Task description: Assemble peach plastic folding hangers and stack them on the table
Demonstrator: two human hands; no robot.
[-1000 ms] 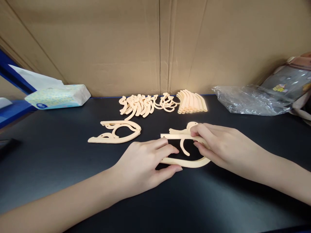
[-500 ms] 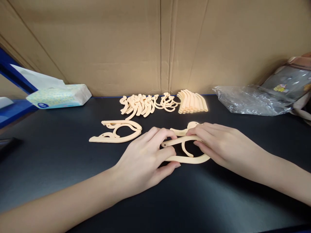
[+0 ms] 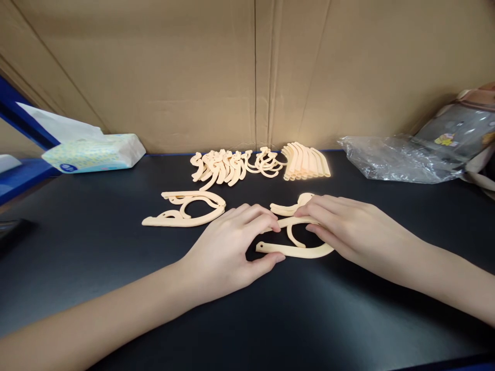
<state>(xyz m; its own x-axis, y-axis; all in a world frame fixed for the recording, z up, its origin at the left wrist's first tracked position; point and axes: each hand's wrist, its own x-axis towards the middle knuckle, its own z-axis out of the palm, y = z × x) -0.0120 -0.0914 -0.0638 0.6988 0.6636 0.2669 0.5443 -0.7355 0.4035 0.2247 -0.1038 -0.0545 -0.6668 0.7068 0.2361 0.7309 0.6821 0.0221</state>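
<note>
Possibly upper curved bar [image 3: 289,221] skews twd tabletop [image 3: 247,319] back edge if R hand [image 3: 340,221] pinch on it slackens; L hand [image 3: 232,242] thumb/fingers spread (index at bar).

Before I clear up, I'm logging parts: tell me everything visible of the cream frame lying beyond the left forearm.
The cream frame looks like smooth plastic. Two long bars meet at its right end and spread leftward; smaller curved pieces sit between them around a roundish opening, one showing a small hole. It lies flat on the black table, its right end close to the left hand; whether they touch is unclear.
</note>
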